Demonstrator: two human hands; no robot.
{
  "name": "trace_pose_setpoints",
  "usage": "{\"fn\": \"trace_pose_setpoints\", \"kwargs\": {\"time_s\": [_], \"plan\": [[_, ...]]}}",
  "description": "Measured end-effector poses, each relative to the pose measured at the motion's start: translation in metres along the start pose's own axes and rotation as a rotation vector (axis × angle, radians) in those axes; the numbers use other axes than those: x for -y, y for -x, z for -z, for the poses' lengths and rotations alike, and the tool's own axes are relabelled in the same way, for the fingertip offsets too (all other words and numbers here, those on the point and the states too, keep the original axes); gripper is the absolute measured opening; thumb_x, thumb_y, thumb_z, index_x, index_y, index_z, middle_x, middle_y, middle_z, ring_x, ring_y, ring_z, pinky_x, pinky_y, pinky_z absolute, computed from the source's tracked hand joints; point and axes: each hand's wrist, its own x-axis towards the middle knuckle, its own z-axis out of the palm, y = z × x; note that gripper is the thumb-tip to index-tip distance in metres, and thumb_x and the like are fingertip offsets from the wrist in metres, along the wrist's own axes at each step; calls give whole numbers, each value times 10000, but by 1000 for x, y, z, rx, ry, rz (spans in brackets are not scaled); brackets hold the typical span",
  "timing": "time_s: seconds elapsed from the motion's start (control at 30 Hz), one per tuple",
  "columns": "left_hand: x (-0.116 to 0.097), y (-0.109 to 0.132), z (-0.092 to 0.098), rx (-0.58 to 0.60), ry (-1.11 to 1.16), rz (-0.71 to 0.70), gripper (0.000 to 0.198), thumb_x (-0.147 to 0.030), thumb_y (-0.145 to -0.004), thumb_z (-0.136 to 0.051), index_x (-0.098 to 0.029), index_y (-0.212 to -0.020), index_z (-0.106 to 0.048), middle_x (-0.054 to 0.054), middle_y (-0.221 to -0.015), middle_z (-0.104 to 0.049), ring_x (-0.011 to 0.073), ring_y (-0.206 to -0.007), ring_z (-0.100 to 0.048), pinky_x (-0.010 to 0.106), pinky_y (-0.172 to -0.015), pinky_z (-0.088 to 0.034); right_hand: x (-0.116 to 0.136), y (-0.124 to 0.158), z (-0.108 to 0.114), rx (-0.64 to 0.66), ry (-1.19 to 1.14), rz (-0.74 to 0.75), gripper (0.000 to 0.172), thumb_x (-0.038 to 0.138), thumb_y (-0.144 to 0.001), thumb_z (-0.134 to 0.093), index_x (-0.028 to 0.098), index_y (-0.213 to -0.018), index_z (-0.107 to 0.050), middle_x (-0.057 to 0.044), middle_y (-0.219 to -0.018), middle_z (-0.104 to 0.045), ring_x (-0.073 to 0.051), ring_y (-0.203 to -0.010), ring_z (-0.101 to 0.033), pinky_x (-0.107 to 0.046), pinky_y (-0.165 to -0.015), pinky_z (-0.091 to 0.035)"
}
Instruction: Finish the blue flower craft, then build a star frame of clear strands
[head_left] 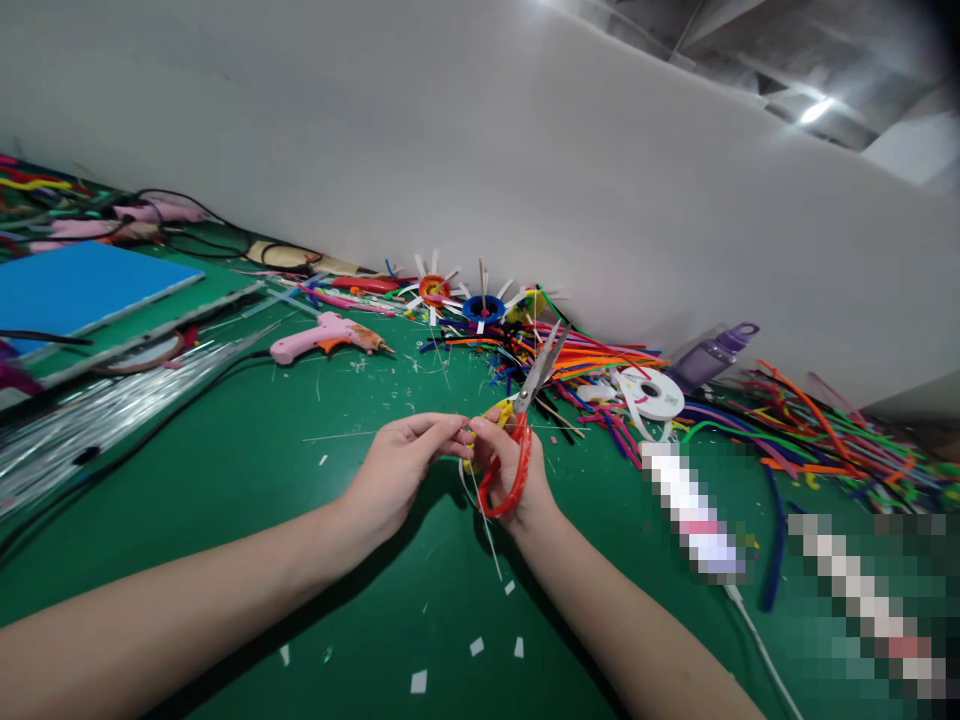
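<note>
My right hand (529,478) has red-handled scissors (523,440) in its grip, with the blades parted slightly and pointing up and away. A small yellow piece (504,412) is also at its fingers, partly hidden, so its kind is unclear. My left hand (409,462) meets the right one, fingertips pinched together on a thin pale strand (341,436). Another end of pale strand (490,540) hangs below the hands. Both hands are above the green table (360,620); small white paper scraps (418,682) lie nearer to me.
A pink glue gun (330,338) lies at left centre, its cord trailing left. Beyond stand an orange wheel-like piece (434,290) and a blue one (484,308) with white strips. Pipe cleaners (600,358), a white ribbon spool (651,393) and a purple bottle (712,355) line the wall.
</note>
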Motion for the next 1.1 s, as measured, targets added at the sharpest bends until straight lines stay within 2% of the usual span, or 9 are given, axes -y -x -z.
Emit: {"fn": "trace_pose_setpoints", "kwargs": {"time_s": [0.17,0.33,0.43,0.5,0.6,0.7,0.93,1.1], "plan": [[2,-1,0,14,86,52,131,-247,-728,-716,-120,-762,-712,35,-733,-700,84,-650,-630,185,-702,-485,-3,-1,1,30,-43,-39,341,209,-579,-802,182,-782,-530,56,-639,-594,-74,-570,-582,-168,-514,-459],[1,-10,6,-157,243,85,159,-218,-724,-728,-130,-852,-693,5,-757,-676,70,-638,-631,191,-713,-502,1,1,2,92,-14,40,334,184,-606,-787,191,-761,-490,82,-643,-575,-21,-471,-461,-147,-477,-389],[0,-14,9,-215,296,46,182,-203,-696,-747,-120,-846,-684,-40,-656,-610,32,-546,-561,165,-651,-494,0,2,2,78,24,73,346,155,-593,-776,201,-766,-481,51,-772,-634,-36,-545,-511,-170,-549,-423],[0,-14,9,-220,295,39,196,-207,-684,-755,-112,-840,-682,-39,-647,-606,29,-543,-555,151,-626,-488,-1,2,2,87,50,96,347,144,-580,-771,204,-766,-485,27,-858,-656,-54,-616,-550,-201,-637,-459],[1,-11,8,-241,295,67,192,-209,-683,-752,-106,-827,-679,-16,-675,-636,44,-569,-590,145,-612,-491,-3,4,0,171,84,126,328,147,-586,-763,211,-767,-497,18,-898,-663,-68,-647,-561,-238,-715,-478],[0,-9,7,-260,306,96,168,-212,-696,-744,-111,-812,-675,-12,-677,-645,54,-569,-609,146,-608,-500,-3,5,0,255,103,159,285,146,-625,-746,217,-776,-514,22,-897,-669,-72,-695,-573,-230,-745,-475],[-2,-11,5,-267,346,131,80,-171,-760,-679,-108,-808,-663,0,-666,-652,41,-516,-593,134,-571,-508,-1,5,1,294,82,169,272,155,-629,-741,229,-784,-530,24,-894,-681,-121,-805,-646,-289,-850,-492],[2,-9,5,-198,331,148,50,-148,-768,-671,-102,-786,-665,26,-686,-670,47,-534,-599,127,-566,-506,-1,7,1,345,157,189,237,223,-690,-735,246,-808,-530,23,-849,-666,-140,-837,-647,-343,-873,-505]]}}
